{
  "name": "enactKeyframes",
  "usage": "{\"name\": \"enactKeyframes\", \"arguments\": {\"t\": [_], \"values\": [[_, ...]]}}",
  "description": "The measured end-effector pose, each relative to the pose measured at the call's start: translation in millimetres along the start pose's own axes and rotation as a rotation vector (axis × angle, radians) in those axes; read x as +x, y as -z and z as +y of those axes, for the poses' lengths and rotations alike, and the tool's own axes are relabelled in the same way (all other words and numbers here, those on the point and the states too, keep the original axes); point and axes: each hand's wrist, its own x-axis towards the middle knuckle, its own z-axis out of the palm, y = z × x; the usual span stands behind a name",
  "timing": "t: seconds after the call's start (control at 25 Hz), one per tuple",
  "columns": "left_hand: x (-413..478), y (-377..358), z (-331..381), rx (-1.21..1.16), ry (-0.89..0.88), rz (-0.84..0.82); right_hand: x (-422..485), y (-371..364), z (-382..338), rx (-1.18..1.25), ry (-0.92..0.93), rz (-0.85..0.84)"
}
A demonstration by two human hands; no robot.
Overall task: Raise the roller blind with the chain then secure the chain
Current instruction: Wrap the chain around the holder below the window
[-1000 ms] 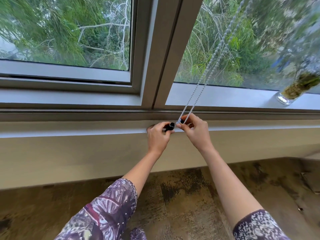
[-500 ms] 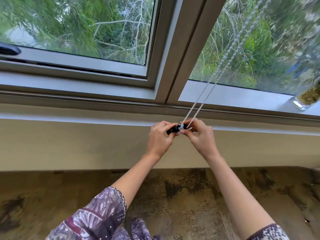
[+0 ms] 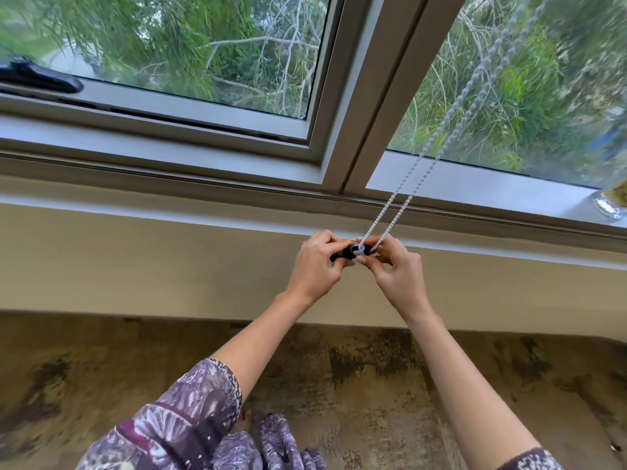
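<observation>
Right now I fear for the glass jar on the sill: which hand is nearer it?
Right. The right hand sits down-left of the glass jar; the left hand lies farther left.

L hand (image 3: pixel 314 266) grips clip (image 3: pixel 342 254), R hand (image 3: pixel 395 269) pinches chain (image 3: pixel 393 198)

My remote view: purple print clothing

At 7 o'clock the left sleeve (image 3: pixel 190 412) is plum-purple cloth with pale lavender leaf shapes and white dots near its hem; at 5 o'clock I catch only a speckled corner of the right sleeve (image 3: pixel 532 461). Same print in folds (image 3: pixel 285 446) at 6 o'clock — left hand (image 3: pixel 314 266) and right hand (image 3: pixel 395 269) are bare.
</observation>
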Motion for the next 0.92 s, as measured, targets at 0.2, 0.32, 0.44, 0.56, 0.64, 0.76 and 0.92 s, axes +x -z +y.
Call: {"name": "enactKeyframes", "arguments": {"t": [0.2, 0.32, 0.44, 0.56, 0.64, 0.76, 0.92], "values": [[-1.6, 6.5, 1.6, -0.002, -0.035, -0.051, -4.6, 1.1, -2.1, 0.009, 0.004, -0.015], [-4.9, 8.3, 2.8, 0.002, -0.056, -0.035, -7.5, 2.8, -3.4, 0.006, 0.014, -0.012], [-11.1, 7.8, 3.5, 0.009, -0.063, 0.02, -9.7, 3.5, -5.3, -0.019, 0.03, -0.014], [-14.1, 8.3, 5.4, 0.013, -0.054, 0.025, -12.4, 3.3, -7.6, -0.031, 0.036, -0.001], [-15.6, 8.9, 6.6, 0.021, -0.046, 0.006, -14.4, 3.6, -8.8, -0.031, 0.037, 0.007], [-18.6, 10.0, 6.3, 0.051, -0.049, -0.001, -15.0, 4.7, -11.3, -0.022, 0.026, -0.012], [-15.6, 14.4, 4.3, 0.057, -0.069, -0.089, -16.3, 8.5, -15.3, -0.068, 0.059, -0.058]]}}
